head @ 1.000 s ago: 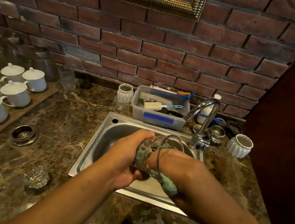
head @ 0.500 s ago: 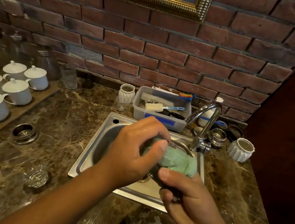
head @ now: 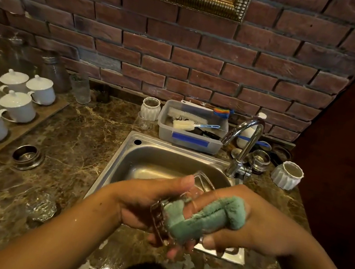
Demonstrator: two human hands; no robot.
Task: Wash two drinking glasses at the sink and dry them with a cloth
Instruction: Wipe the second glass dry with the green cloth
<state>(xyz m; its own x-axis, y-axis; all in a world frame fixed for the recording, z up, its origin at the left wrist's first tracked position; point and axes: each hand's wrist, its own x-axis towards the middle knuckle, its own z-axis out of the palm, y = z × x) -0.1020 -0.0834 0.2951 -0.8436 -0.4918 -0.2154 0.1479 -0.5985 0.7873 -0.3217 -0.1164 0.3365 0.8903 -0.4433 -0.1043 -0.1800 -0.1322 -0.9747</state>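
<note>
Over the front edge of the steel sink (head: 168,156), my left hand (head: 143,202) grips a clear drinking glass (head: 201,183) that lies tilted, its rim toward the tap and its base toward me. My right hand (head: 258,224) holds a green cloth (head: 205,215) pressed against the glass, which the cloth and fingers largely hide. A second clear glass (head: 42,206) stands on the marble counter (head: 80,141) to the left of the sink, apart from both hands.
A chrome tap (head: 244,146) rises at the sink's back right. Behind the sink stands a grey tub of brushes (head: 192,134). White ribbed pots (head: 286,175) sit right of the tap. Lidded white cups (head: 4,103) fill a wooden tray at left, near a steel ring (head: 27,155).
The glass has been turned in my left hand. My right hand and the cloth moved from the glass's top to its right side, the cloth now stretched along it.
</note>
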